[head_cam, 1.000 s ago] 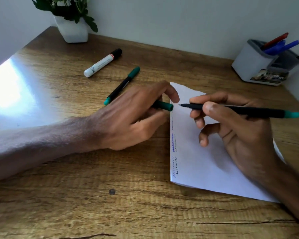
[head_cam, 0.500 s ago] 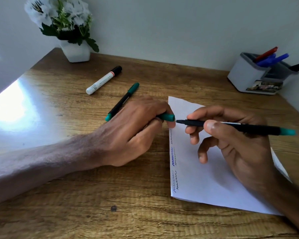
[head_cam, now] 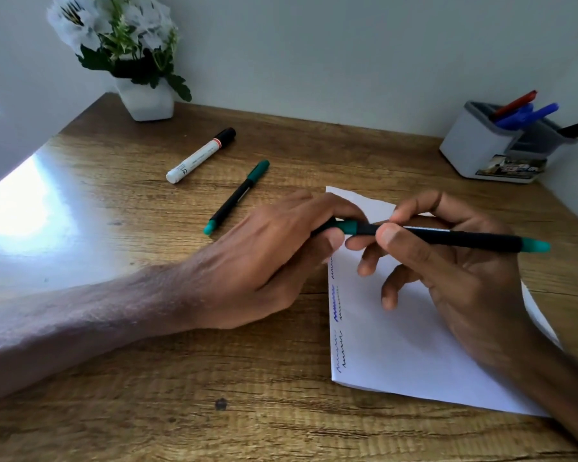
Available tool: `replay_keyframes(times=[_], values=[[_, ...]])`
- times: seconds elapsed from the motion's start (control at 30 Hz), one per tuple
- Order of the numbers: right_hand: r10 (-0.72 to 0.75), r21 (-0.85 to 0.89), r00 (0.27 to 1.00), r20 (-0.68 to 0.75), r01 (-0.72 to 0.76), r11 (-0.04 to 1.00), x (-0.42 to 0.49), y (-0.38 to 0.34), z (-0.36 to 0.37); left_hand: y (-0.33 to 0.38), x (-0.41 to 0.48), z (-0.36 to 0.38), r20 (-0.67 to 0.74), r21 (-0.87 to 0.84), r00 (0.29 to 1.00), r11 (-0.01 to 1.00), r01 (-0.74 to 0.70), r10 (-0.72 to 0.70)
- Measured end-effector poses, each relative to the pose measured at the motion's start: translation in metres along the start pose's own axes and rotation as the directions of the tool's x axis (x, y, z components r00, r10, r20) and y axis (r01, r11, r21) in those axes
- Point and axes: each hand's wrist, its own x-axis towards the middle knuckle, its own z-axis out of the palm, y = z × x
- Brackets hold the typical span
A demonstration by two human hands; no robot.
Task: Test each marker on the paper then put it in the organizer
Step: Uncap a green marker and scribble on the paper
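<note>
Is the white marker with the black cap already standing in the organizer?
No, the white marker lies flat on the table, well apart from the organizer at the far right.

The place is judged to be a home study corner or small office. A wood-grain desktop (head_cam: 114,378) is set into a corner of pale walls (head_cam: 347,45). A white pot of white flowers (head_cam: 146,101) is placed at the far left. A grey-and-white organizer (head_cam: 471,151), stocked with red and blue pens (head_cam: 531,112), is stood at the far right against the wall. A sheet of paper (head_cam: 397,355) bearing test scribbles is laid on the desktop. A white-bodied marker (head_cam: 197,158) and a green-capped marker (head_cam: 234,201) are seen loose beside it, and a green-ended marker (head_cam: 464,240) is held over it. Daylight is cast across the desktop's left side.
</note>
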Motion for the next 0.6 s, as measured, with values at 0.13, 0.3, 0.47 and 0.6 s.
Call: replay_keyframes(times=[0.13,0.3,0.47,0.6], values=[[-0.038,-0.049,0.999,-0.015,0.037,0.998,0.0032,0.0035,-0.0011,0.0036,0.0037,-0.0015,-0.019,-0.038,1.000,0.999,-0.019,0.019],[-0.126,-0.097,0.991,0.055,0.131,0.987,0.0049,0.0097,-0.0029,0.0076,0.0001,0.0009,0.012,-0.213,1.000,0.977,0.019,-0.017],[-0.146,-0.091,0.982,0.116,0.157,0.983,0.0056,0.0098,-0.0040,0.0096,-0.0023,0.0031,0.124,-0.539,0.986,0.826,0.165,-0.116],[-0.158,-0.053,0.974,0.162,0.168,0.984,0.0055,0.0073,-0.0040,0.0091,-0.0015,0.0050,0.183,-0.651,0.974,0.725,0.224,-0.137]])
